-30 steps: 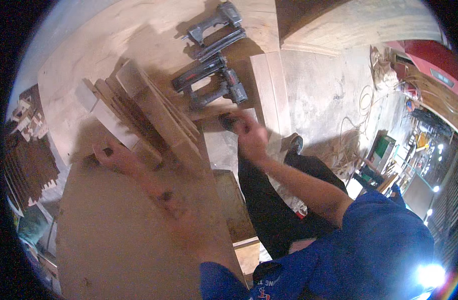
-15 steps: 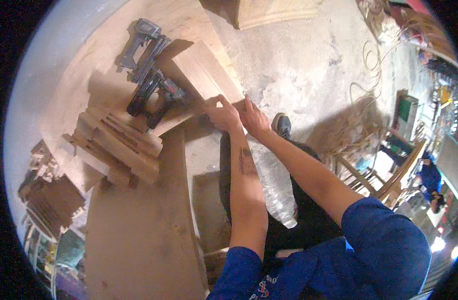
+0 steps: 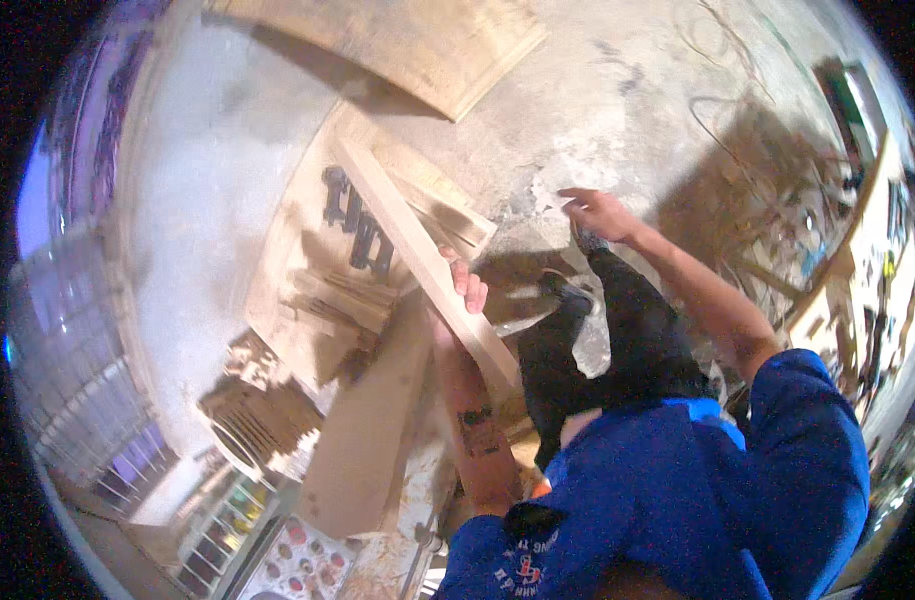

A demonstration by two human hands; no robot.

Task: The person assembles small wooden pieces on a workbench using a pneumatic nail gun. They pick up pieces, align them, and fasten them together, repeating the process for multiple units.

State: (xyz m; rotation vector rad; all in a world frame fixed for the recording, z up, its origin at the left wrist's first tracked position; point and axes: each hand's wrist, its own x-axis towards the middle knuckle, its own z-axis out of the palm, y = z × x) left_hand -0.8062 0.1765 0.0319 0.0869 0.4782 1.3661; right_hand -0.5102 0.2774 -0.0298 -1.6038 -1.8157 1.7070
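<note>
A long, pale wooden board (image 3: 402,230) is held up at a slant, with my left hand (image 3: 462,282) wrapped round its edge. My right hand (image 3: 602,215) is off to the right above the floor, holding nothing, its fingers stretched out. Behind the board, a shorter piece of wood (image 3: 469,228) rests on the plywood work surface (image 3: 282,235). Two dark nail guns (image 3: 362,225) lie left of the board, partly covered by it. Closer to me is a pile of short wooden strips (image 3: 342,297).
A brown plank (image 3: 362,440) extends toward me on the left. Beyond the work surface lies a large plywood panel (image 3: 407,40). Stacked slatted wood (image 3: 252,410) stands far left. A thin hose (image 3: 712,120) runs across the floor at right.
Both hands were together on the wood piece at the work surface. Now the left grips the raised long board, and the right has moved away to the right. The view has turned too.
</note>
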